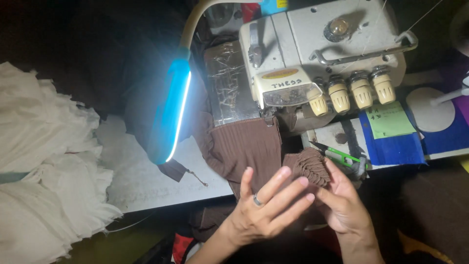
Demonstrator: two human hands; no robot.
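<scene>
- A sewing workshop, probably a small garment shop, though the dim surroundings hide most of it.
- An industrial overlock machine with four tension knobs stands at the worktable's far edge.
- A lit gooseneck lamp hangs over it.
- White fabric is heaped at the left edge.

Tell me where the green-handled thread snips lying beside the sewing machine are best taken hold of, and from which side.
Probably by the green handle, coming from the right and above. The snips lie flat on the machine bed with the pointed blades aimed left, toward the brown ribbed fabric. The right hand sits just below the handle end, so that end is nearest and blunt.
</scene>
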